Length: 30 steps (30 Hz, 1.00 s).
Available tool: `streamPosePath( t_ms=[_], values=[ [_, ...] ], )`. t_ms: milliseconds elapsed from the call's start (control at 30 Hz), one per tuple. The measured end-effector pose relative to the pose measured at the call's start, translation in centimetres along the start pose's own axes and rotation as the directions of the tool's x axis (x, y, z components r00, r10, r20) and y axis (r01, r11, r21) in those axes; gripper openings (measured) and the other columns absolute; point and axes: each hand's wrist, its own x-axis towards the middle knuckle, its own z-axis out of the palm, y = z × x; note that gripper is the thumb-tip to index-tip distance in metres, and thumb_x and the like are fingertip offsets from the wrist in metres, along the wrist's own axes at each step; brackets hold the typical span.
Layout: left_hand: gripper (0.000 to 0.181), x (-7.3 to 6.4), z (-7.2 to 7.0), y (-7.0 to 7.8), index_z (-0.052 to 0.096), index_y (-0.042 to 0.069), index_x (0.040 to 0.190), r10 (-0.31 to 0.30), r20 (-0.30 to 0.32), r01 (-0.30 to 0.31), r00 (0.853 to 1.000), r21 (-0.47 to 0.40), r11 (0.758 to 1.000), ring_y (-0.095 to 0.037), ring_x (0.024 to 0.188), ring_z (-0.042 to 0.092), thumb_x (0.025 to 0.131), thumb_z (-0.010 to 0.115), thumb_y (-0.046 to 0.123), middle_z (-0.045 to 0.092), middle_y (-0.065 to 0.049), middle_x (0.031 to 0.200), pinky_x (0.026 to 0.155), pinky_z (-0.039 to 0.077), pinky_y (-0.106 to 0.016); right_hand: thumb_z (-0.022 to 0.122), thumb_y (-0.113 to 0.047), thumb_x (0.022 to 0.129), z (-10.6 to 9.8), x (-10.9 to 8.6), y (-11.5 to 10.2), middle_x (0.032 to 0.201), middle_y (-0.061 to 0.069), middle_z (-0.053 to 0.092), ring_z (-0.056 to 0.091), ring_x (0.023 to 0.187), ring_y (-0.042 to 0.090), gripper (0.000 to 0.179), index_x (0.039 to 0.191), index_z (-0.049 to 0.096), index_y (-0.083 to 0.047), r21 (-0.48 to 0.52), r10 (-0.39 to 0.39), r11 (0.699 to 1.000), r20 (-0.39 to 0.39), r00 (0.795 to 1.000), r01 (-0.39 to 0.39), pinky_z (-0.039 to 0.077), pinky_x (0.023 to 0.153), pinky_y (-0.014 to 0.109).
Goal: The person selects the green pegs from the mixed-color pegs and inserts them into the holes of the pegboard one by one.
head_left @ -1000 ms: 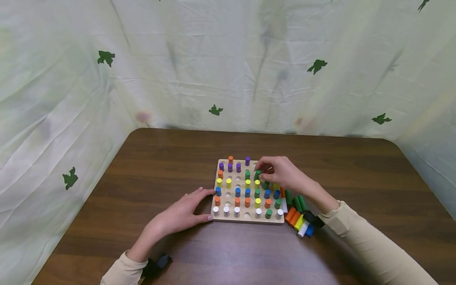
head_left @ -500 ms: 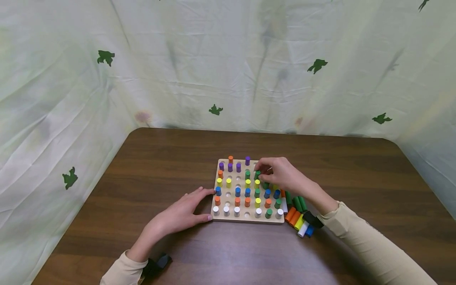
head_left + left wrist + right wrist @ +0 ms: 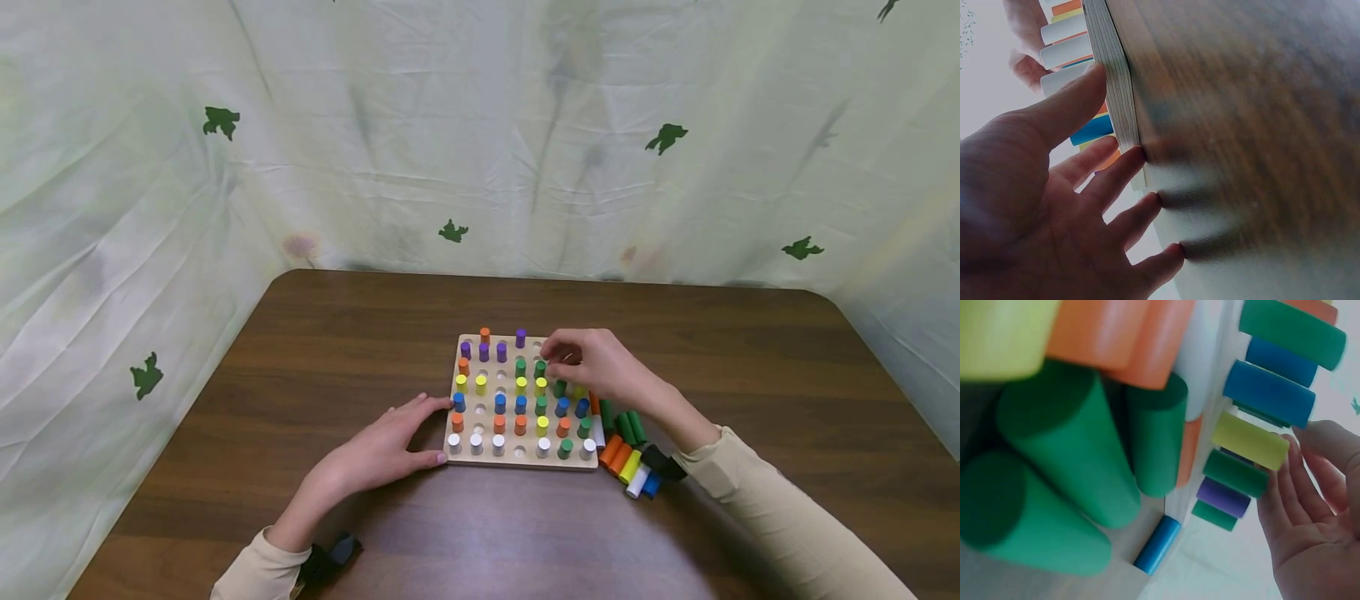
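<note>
A wooden pegboard (image 3: 525, 465) with rows of coloured pegs stands in the middle of the table. My left hand (image 3: 378, 446) rests at its left side, thumb at the front corner and index finger on the edge. In the left wrist view, its other fingertips (image 3: 1175, 250) touch the tabletop. Over the board's back right part, my right hand (image 3: 596, 358) hovers with loosely bent fingers, just right of an upright green peg (image 3: 540, 368). The right wrist view shows its thumb and fingers (image 3: 1291, 487) apart behind a yellow peg (image 3: 1250, 440), nothing visible between them.
Loose pegs lie right of the board: green ones (image 3: 630, 427), orange ones (image 3: 615, 454), a yellow one (image 3: 630, 467), a white one (image 3: 638, 482) and a blue one (image 3: 652, 486). The right wrist view shows another blue peg (image 3: 1157, 545) beyond them. A cloth backdrop (image 3: 525, 167) stands behind the table.
My right hand has let go of the green peg and shifted slightly right, and the peg stays upright in the board. The left hand keeps its place.
</note>
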Motion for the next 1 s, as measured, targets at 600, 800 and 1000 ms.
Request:
streamPosePath(
  t_ms=[600,800,1000],
  values=[
    [0.07,0.0,0.1,0.0,0.043,0.018,0.148,-0.002,-0.003,0.002,1.0,-0.002,1.0,-0.032,0.146,0.023,0.088,0.074,0.037,0.04,-0.01,0.153,0.114,0.018,-0.06,0.073,-0.012,0.089,-3.2,-3.8,0.3,0.096,-0.004,0.066,0.061,0.088,0.015,0.019,0.107,0.07,-0.011,-0.063,0.04,0.997,-0.062,0.997,-0.044,0.056,0.079,0.033],
    [0.07,0.0,0.0,0.0,0.043,0.018,0.148,0.003,-0.004,-0.003,1.0,-0.001,1.0,-0.032,0.146,0.023,0.089,0.073,0.038,0.038,-0.011,0.153,0.114,0.017,-0.059,0.077,-0.011,0.086,-3.9,-5.4,0.9,0.092,-0.006,0.066,0.061,0.085,0.014,0.022,0.106,0.07,-0.011,-0.112,0.057,0.992,-0.022,0.998,-0.059,0.055,0.077,0.029],
    [0.07,0.0,0.0,0.0,0.043,0.018,0.148,0.007,-0.003,-0.007,1.0,-0.003,1.0,-0.033,0.146,0.022,0.089,0.073,0.038,0.038,-0.011,0.153,0.114,0.017,-0.06,0.078,-0.012,0.085,-4.6,-6.8,1.6,0.092,-0.005,0.066,0.06,0.083,0.014,0.022,0.106,0.069,-0.008,-0.129,0.068,0.99,0.044,0.997,-0.062,0.055,0.073,0.029]
  ],
)
